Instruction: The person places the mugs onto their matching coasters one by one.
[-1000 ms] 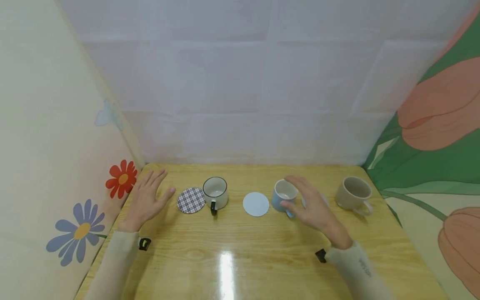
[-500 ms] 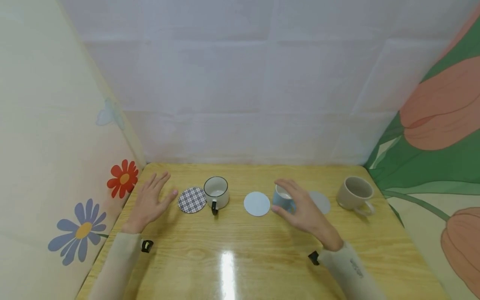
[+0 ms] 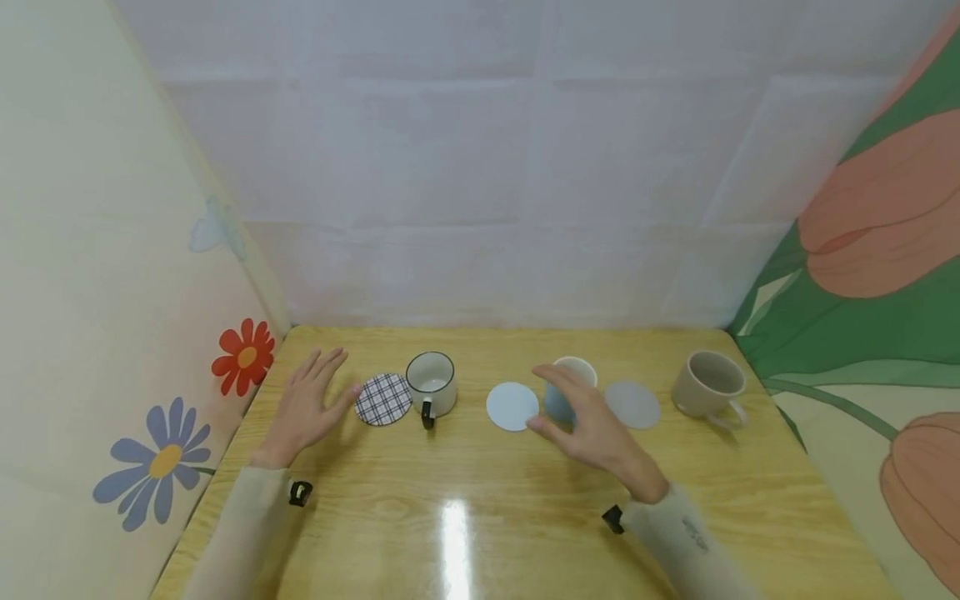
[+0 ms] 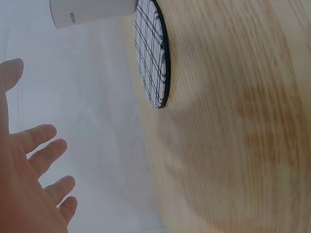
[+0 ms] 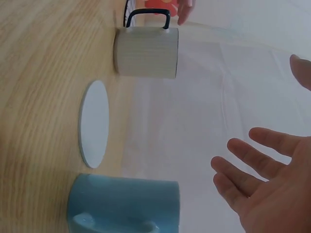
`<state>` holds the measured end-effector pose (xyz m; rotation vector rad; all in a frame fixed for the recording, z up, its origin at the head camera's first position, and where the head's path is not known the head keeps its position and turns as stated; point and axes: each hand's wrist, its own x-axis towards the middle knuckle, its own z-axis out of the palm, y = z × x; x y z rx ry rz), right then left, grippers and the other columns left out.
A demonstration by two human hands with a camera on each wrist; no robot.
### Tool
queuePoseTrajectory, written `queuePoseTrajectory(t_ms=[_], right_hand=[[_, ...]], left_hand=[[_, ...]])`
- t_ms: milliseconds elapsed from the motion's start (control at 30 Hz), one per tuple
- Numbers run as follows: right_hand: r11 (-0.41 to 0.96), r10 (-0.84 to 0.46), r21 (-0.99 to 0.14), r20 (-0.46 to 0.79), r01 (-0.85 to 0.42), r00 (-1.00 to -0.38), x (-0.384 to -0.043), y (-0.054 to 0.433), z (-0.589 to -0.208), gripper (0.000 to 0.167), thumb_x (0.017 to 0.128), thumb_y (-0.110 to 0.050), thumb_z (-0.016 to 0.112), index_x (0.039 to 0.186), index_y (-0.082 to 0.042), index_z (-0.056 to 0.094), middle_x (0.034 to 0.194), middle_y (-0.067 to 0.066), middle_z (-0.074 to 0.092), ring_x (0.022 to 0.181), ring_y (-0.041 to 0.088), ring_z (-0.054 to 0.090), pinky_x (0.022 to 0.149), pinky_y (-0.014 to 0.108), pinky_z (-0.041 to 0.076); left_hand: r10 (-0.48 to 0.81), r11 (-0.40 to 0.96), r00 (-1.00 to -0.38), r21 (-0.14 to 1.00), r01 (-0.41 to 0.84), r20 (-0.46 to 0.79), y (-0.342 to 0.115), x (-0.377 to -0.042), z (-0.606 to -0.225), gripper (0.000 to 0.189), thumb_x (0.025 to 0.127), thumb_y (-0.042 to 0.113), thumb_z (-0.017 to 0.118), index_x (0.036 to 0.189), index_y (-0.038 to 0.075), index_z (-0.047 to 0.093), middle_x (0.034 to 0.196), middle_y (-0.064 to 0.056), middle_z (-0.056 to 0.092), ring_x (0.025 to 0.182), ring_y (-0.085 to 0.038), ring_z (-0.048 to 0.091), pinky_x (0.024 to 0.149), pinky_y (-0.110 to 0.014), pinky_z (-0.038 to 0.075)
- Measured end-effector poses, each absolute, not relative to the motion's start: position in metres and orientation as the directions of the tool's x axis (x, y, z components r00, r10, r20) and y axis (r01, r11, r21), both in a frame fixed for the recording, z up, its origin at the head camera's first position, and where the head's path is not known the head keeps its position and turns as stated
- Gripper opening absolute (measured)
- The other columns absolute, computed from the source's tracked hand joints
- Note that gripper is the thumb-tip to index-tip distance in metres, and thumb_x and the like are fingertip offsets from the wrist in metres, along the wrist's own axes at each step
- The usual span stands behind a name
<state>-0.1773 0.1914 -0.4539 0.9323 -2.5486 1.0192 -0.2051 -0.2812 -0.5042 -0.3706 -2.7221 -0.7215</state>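
Observation:
My right hand (image 3: 592, 429) hovers over the blue mug (image 3: 558, 404), partly hiding it in the head view. In the right wrist view its fingers are spread apart from the blue mug (image 5: 126, 204) and hold nothing. A pale round coaster (image 3: 512, 407) lies just left of that mug. My left hand (image 3: 307, 408) is in the air beside the plaid coaster (image 3: 383, 399), fingers extended. The left wrist view shows the hand (image 4: 29, 170) above the table, away from the plaid coaster (image 4: 153, 53). A white mug (image 3: 432, 385) with black rim and handle stands at that coaster's right edge.
A grey round coaster (image 3: 632, 405) lies right of the blue mug. Farther right stands a beige mug (image 3: 708, 387), its handle toward the front right. The wooden table (image 3: 420, 483) meets a white cloth backdrop (image 3: 487, 208) and printed side cloths.
My right hand has moved left across the blue mug, uncovering the grey coaster. The left hand has drifted slightly right toward the plaid coaster. Mugs and coasters stay in place.

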Motion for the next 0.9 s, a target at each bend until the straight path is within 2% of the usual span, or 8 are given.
queuePoseTrajectory(t_ms=[233,600,900], right_hand=[[0.542,-0.466,-0.573,0.403,-0.615,-0.787,-0.179,0.183,-0.460,0.071,0.092,-0.033,0.082,0.151,-0.004,0.056,0.153,0.018,0.059,0.142,0.044,0.054,0.114,0.069,0.047],[0.508,-0.468,-0.596,0.414,-0.621,-0.781,-0.180,0.165,-0.469,0.067,0.092,-0.034,0.082,0.148,-0.007,0.058,0.146,0.015,0.064,0.133,0.041,0.062,0.104,0.063,0.057],[0.489,-0.472,-0.636,0.383,-0.597,-0.794,-0.178,0.155,-0.479,0.064,0.094,-0.032,0.080,0.148,-0.006,0.059,0.148,0.017,0.063,0.134,0.041,0.062,0.100,0.063,0.059]], left_hand=[[0.176,0.844,-0.926,0.434,0.317,0.334,-0.278,-0.207,-0.507,0.072,0.102,0.044,0.068,0.159,0.005,0.048,0.167,-0.020,0.045,0.159,-0.052,0.024,0.125,-0.076,0.021],[0.187,0.841,-0.929,0.437,0.319,0.318,-0.276,-0.204,-0.515,0.072,0.102,0.043,0.068,0.159,0.005,0.048,0.166,-0.022,0.044,0.158,-0.054,0.026,0.123,-0.077,0.022],[0.189,0.847,-0.940,0.438,0.302,0.284,-0.274,-0.205,-0.525,0.073,0.102,0.045,0.069,0.159,0.004,0.048,0.168,-0.019,0.044,0.158,-0.054,0.027,0.123,-0.078,0.023]])
